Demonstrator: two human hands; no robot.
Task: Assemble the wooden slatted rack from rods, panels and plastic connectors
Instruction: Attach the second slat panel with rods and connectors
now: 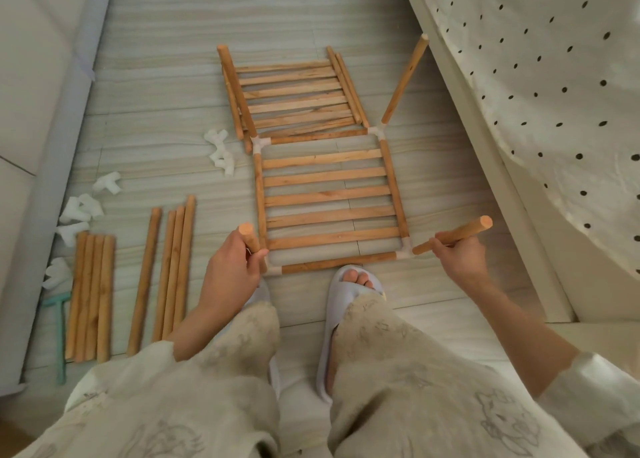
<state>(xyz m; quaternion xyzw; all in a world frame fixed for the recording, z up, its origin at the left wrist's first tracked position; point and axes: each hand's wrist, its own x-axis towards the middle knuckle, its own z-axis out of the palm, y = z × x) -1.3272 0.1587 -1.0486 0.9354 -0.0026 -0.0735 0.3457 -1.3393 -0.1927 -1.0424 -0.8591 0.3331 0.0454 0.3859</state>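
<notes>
The left hand (232,267) covers the near-left corner of the slatted panel (329,197), so the connector there and the foot of the short rod (250,237) it grips cannot be seen. The toe of the slipper (349,305) hides a little of the near rail. A second panel (298,97) lies partly behind the far-left upright rod (237,92). The rods (90,294) at lower left are blurred; beside them a teal tool (59,333), perhaps a mallet, is too smeared to identify. The white connectors (80,209) blur together uncountably.
</notes>
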